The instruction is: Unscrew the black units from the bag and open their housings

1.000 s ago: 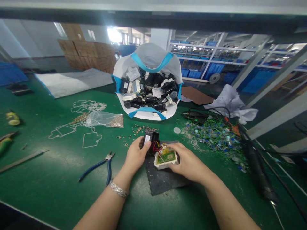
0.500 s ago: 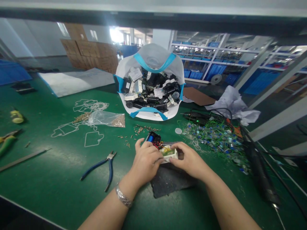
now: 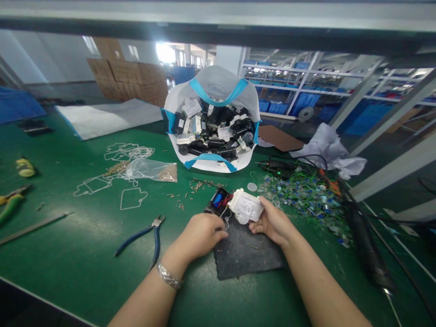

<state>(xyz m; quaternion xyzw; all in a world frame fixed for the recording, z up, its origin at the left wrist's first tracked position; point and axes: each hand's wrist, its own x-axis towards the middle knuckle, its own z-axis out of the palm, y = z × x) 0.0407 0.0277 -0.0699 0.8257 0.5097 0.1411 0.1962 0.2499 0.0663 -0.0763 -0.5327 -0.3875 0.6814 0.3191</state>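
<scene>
My right hand grips a white plastic housing at its right end, tilted with a marked flat face toward me. Red wires run from its left side to a black case with a blue cylinder in it. My left hand is closed just below the black case, thumb and fingers together. A thin pale loop shows beside its fingertips; whether the fingers pinch it is unclear. Beneath lies a dark mat with a few small bits on it.
A white bag full of similar units stands behind. Loose screws, a plastic bag of screws and white gaskets lie left of centre, above blue-handled pliers. On the right are wired parts and a black electric screwdriver.
The white housing has been turned over, from open side up to its marked face showing, and raised in my right hand. My left hand has come off it, down and left.
</scene>
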